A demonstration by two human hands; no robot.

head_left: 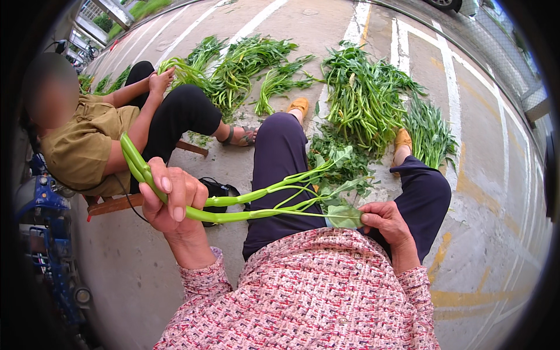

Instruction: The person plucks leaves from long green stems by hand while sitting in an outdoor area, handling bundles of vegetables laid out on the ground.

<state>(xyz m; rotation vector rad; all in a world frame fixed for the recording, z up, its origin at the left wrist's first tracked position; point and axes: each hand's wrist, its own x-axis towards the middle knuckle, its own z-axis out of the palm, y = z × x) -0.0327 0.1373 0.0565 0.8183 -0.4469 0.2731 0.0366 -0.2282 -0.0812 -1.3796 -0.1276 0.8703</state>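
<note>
My left hand is closed around a few thick, pale-green water spinach stems, held level above my lap. Their cut ends stick out past my fingers to the upper left, and the thinner leafy tips reach right. With thumb and forefinger, my right hand pinches the edge of a leaf at the end of one stem. Loose leaves lie on the ground between my feet. Beyond them rises a large heap of water spinach, and a smaller bunch lies beside my right foot.
At my left, another person sits on a low wooden stool, holding greens in both hands. More greens lie in front of that person. A black bag rests on the concrete beside my left leg. Blue machinery stands at the left edge.
</note>
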